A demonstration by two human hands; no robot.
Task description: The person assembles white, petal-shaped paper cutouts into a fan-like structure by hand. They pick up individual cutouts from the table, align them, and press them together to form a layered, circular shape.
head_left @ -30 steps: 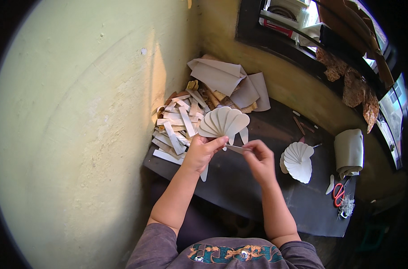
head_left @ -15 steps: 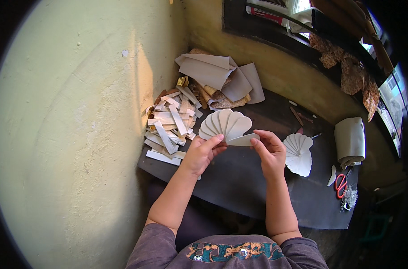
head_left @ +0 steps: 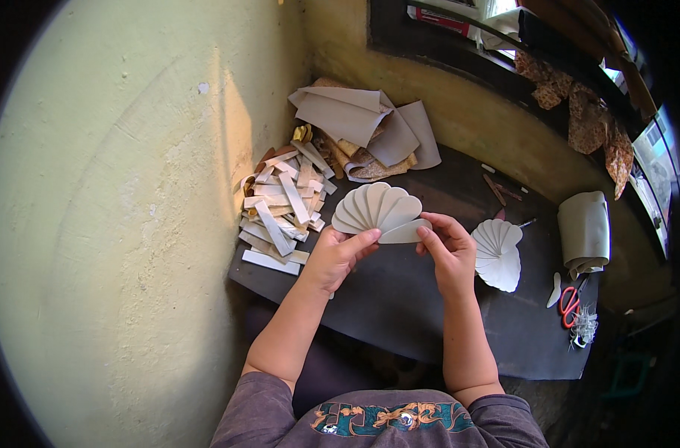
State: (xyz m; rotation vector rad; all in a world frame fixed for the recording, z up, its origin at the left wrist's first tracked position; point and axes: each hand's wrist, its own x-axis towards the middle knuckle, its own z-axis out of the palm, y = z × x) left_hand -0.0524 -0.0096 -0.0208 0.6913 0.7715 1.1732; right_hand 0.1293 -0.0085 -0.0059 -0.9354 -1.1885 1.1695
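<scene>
Above the dark table, my left hand [head_left: 338,257] pinches the narrow ends of a fan of pale, rounded, petal-shaped pieces [head_left: 375,205], thumb on top. The pieces overlap like a shell. On the fan's right side lies one more petal-shaped piece [head_left: 402,233], its inner end by my left thumb. My right hand [head_left: 450,250] has its thumb and fingertips closed on this piece's rounded outer end. A second white fan of overlapping petals [head_left: 498,257] rests on the table just right of my right hand.
Pale flat strips [head_left: 282,201] are heaped at the left by the wall. Folded grey sheets [head_left: 370,127] lie behind. To the right stand a grey roll [head_left: 583,231], red-handled scissors [head_left: 569,308], clear shreds [head_left: 583,327] and a small white piece [head_left: 555,290]. The table's front edge [head_left: 400,357] is near me.
The rightmost petal piece has swung slightly upward, narrowing the gap to the fan. My left thumb has slid a little to the right over the narrow ends.
</scene>
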